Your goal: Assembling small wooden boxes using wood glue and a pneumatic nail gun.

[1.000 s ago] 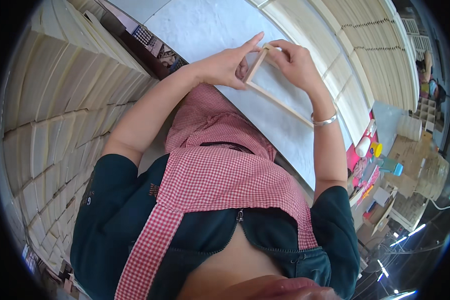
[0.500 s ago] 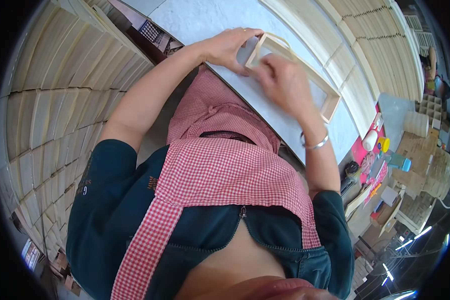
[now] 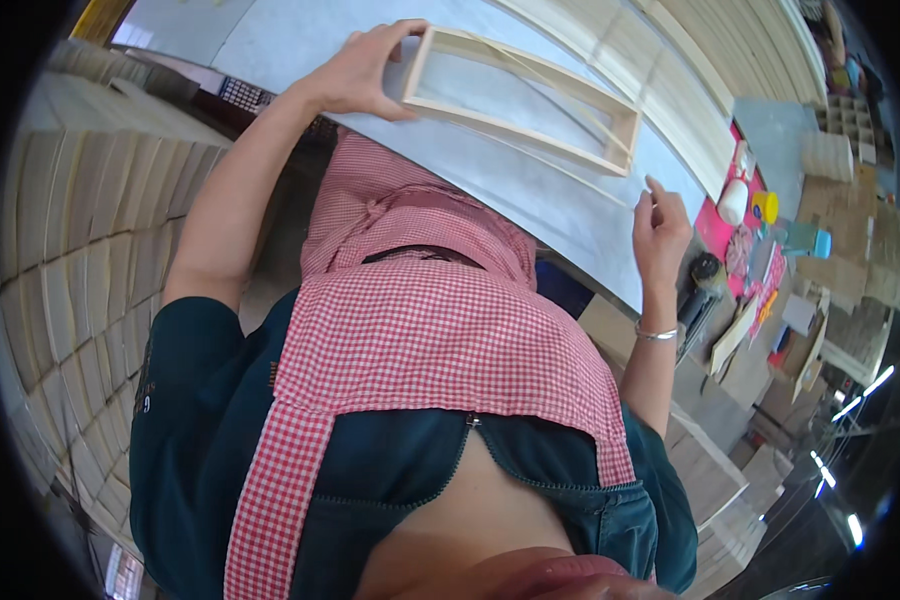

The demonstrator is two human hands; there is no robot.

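Note:
A long, narrow frame of pale wood [image 3: 530,125] lies on the table, its two long sides joined by short ends. My left hand [image 3: 365,75] grips its left end, thumb at the near corner and fingers at the far corner. A thin yellowish band [image 3: 560,172] runs along the near side from the left end towards my right hand [image 3: 662,232]. Another strand crosses the frame's opening at a slant. Just beyond the frame's right end, my right hand is closed with the index finger raised, seemingly pinching the band's end; the exact grip is too small to see.
Long pale wooden strips [image 3: 690,60] lie stacked across the table's far side. Tall wood stacks [image 3: 80,270] stand to my left. At the right are a white bottle [image 3: 733,202], a yellow tub [image 3: 765,207] and a blue-capped container [image 3: 808,240]. The grey tabletop's edge [image 3: 530,232] runs before me.
My right hand has moved from over the frame's left end to beyond its right end, drawing the band out. The frame and my left hand appear further left and higher as the view shifted.

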